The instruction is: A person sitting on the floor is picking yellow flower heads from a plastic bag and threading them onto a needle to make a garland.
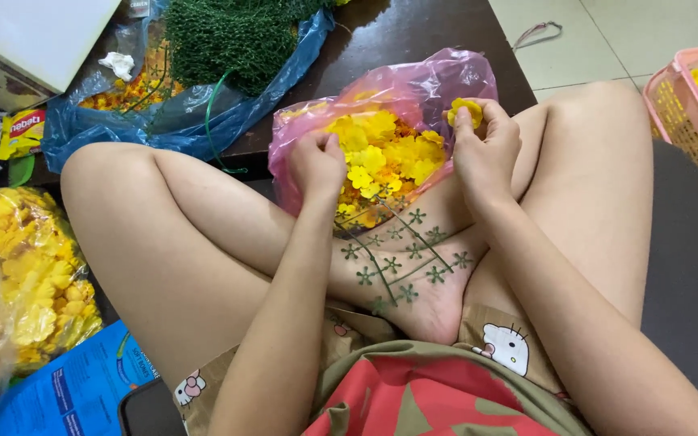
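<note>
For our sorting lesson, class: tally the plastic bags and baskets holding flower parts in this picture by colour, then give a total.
Pink plastic bag of yellow artificial petals: 1
Blue plastic bag with green stems: 1
Clear plastic bag of yellow petals: 1
Pink plastic basket of yellow petals: 1
Total: 4

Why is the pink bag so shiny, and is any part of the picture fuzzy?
In the head view, light glints off the crinkled pink bag and the dark table, so they shine. The right hand holding a yellow flower and the left hand look fairly sharp; the bag of yellow flowers at the left edge is softer and stretched.
</note>
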